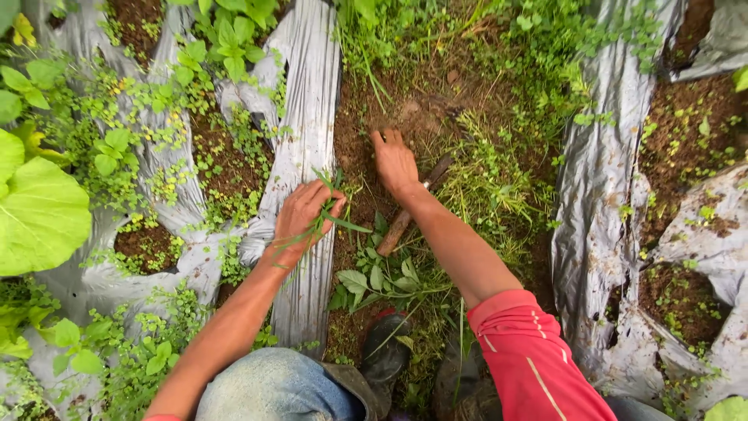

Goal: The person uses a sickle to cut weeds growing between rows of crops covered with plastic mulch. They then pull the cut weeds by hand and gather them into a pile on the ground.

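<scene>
Left hand (302,217): I see its grip clamped on pulled grass (326,214), over the plastic sheet (308,117).
Right hand (395,162): fingers together, pressed on soil (366,109); wooden handle (413,206) beneath the wrist.
Risk: loose blades could slip out; I might snag the sheet.

Head cam, steep down, close.

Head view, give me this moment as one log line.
left hand: shut on grass blades | right hand: on soil, wooden handle | plastic mulch beside
</scene>
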